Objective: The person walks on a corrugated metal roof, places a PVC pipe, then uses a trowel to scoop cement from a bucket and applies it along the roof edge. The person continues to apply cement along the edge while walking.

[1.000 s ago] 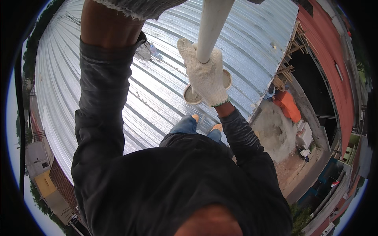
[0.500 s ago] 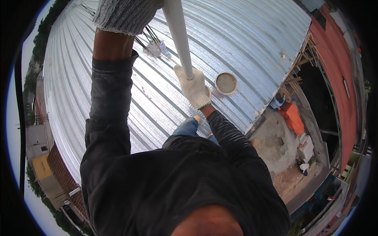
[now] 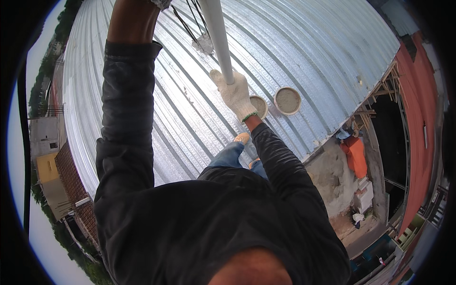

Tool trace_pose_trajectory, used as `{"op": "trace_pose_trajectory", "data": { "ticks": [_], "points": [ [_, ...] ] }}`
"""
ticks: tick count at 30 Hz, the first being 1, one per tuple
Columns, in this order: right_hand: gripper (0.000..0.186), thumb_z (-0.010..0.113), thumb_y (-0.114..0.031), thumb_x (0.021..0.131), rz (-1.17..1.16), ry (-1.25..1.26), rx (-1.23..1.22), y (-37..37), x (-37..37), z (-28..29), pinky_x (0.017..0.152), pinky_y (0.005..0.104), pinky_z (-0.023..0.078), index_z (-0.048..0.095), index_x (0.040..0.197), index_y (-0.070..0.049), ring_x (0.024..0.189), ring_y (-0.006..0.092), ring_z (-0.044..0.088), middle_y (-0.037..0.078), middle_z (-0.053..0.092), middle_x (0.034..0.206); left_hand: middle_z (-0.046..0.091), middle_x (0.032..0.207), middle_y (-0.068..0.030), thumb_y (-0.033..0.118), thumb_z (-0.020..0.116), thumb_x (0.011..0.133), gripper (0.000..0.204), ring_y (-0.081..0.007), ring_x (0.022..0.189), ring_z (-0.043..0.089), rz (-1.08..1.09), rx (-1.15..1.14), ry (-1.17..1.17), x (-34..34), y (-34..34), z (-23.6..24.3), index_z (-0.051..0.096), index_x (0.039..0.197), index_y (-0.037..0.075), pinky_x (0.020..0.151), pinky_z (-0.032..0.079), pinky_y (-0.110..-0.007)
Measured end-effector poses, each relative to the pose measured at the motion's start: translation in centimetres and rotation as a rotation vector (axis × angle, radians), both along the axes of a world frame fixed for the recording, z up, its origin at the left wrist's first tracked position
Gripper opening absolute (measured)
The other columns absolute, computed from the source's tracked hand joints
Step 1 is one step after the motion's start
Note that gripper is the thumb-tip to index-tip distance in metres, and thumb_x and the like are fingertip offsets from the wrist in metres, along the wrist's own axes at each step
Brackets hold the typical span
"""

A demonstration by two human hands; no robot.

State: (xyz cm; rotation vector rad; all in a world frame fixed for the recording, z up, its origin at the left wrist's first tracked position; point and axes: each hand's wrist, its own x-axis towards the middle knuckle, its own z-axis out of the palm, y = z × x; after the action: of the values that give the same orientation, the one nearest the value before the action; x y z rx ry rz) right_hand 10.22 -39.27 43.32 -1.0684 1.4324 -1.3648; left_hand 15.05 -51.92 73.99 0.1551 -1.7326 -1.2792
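Observation:
My right hand (image 3: 235, 94), in a pale knitted glove with a green-edged cuff, is closed around the lower end of a thick white pole (image 3: 217, 35). From there the pole runs up out of the top of the view. Of my left hand (image 3: 162, 3) only a bit of grey glove shows at the top edge; its fingers are hidden. Two round buckets (image 3: 287, 100) of grey wet-looking mix stand on the roof beside my right hand, and the nearer bucket (image 3: 259, 107) is partly covered by my glove and wrist.
Corrugated metal roofing (image 3: 185, 128) spreads under my feet, its edge (image 3: 327, 137) dropping off at the right. Dark steel bars (image 3: 192, 23) rise from a concrete stub ahead. Below lie an orange sheet (image 3: 354, 154) and pale blocks (image 3: 363, 197).
My left hand has risen almost wholly out of the top of the view. My right hand sits slightly higher, still on the pole. The roof and buckets have shifted rightward, uncovering more of the nearer bucket.

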Motion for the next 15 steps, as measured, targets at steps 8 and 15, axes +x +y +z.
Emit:
{"op": "trace_pose_trajectory", "data": {
  "ticks": [8,15],
  "points": [
    [0.049,0.074,-0.048,0.101,0.227,0.16,0.294,-1.9,-2.4,-4.8,0.068,0.0339,0.052,0.075,0.112,-0.001,0.074,0.0144,0.063,0.004,0.064,0.083,0.065,0.088,0.0045,0.037,0.072,0.108,0.032,-0.0044,0.063,0.058,0.248,0.035,-0.203,0.2,-2.0,-6.5,0.073,0.124,0.01,0.058,0.052,-0.024],
    [0.046,0.074,-0.045,0.104,0.228,0.114,0.311,-1.0,-1.8,-8.1,0.08,0.0354,0.054,0.076,0.118,-0.001,0.087,0.0147,0.067,0.005,0.068,0.088,0.065,0.088,0.005,0.036,0.074,0.107,0.034,-0.0037,0.063,0.057,0.261,0.134,-0.146,-0.7,-3.5,-10.4,0.073,0.128,0.009,0.055,0.049,-0.022]
  ]
}}
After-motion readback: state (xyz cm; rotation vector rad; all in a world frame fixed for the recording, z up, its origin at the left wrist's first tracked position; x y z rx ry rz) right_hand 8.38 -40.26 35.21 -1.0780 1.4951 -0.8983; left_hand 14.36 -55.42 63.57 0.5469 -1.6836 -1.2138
